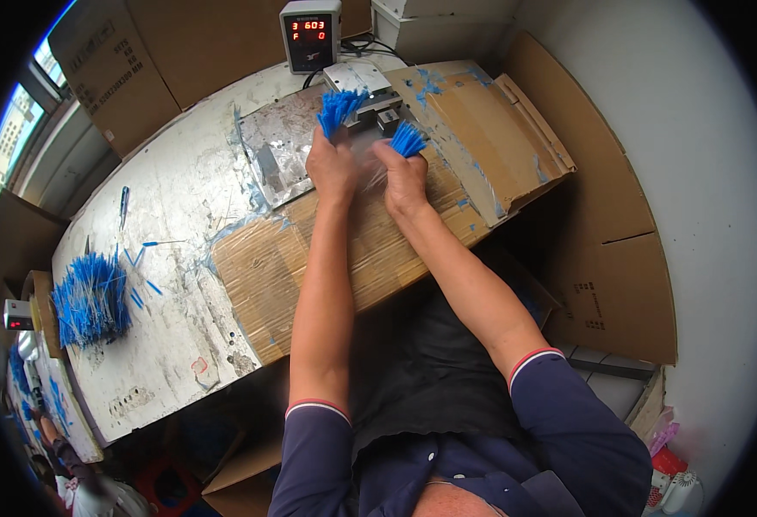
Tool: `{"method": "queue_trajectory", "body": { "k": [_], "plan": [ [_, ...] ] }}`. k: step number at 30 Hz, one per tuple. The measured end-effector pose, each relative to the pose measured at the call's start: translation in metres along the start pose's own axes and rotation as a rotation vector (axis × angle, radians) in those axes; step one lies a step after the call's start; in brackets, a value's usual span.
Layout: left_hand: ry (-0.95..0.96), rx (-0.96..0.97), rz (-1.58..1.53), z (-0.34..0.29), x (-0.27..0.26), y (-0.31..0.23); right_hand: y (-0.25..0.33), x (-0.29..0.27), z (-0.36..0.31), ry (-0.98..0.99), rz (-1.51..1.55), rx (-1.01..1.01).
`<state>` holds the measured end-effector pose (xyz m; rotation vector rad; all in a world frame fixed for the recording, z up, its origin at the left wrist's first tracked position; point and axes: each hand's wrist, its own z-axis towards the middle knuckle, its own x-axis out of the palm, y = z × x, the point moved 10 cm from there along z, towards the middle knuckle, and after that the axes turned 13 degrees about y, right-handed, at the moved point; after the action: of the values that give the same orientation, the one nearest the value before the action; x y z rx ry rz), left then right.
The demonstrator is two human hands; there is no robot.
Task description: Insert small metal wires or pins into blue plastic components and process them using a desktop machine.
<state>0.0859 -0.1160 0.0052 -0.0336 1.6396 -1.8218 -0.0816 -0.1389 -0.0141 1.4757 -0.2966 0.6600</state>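
My left hand [333,169] is closed round a bundle of thin blue sticks [340,110], their ends fanning up above the fist. Close beside it, my right hand [406,179] grips a second bundle of blue sticks [408,139], with fine pale strands trailing below. Just past both hands sits a small metal fixture [387,119] with dark blocks, mounted on a worn metal plate [279,155]. The hands partly hide the fixture. A large heap of blue sticks with thin pale tails [91,297] lies at the left of the table.
Several loose blue sticks [137,297] and a pen-like tool [124,207] lie on the scuffed white table [180,319]. A counter box with red digits [312,36] stands at the back. Taped cardboard [482,129] covers the right side. Another person's arm [55,435] shows at lower left.
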Motion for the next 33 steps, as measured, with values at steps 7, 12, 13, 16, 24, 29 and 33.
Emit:
{"method": "queue_trajectory", "body": {
  "k": [7, 12, 13, 16, 24, 29, 33],
  "plan": [
    [-0.019, -0.070, -0.640, -0.010, -0.011, 0.021, 0.002, 0.007, -0.009, 0.235, 0.099, 0.134],
    [0.304, -0.121, -0.847, -0.018, 0.007, 0.013, 0.006, 0.001, 0.000, 0.220, 0.155, 0.081],
    [0.306, -0.123, -0.832, -0.023, 0.005, 0.014, 0.007, 0.002, 0.000, 0.218, 0.162, 0.069],
    [0.412, -0.150, -0.790, -0.041, 0.013, 0.009, 0.007, 0.000, 0.002, 0.209, 0.197, 0.072],
    [0.500, -0.214, -0.661, -0.060, 0.018, 0.005, 0.012, -0.002, 0.000, 0.208, 0.152, 0.028],
    [0.524, -0.236, -0.539, -0.067, 0.015, 0.001, 0.008, 0.002, -0.001, 0.228, 0.085, 0.098],
    [0.484, -0.196, -0.550, -0.067, 0.014, 0.001, 0.012, 0.006, -0.003, 0.293, 0.039, 0.123]
  ]
}}
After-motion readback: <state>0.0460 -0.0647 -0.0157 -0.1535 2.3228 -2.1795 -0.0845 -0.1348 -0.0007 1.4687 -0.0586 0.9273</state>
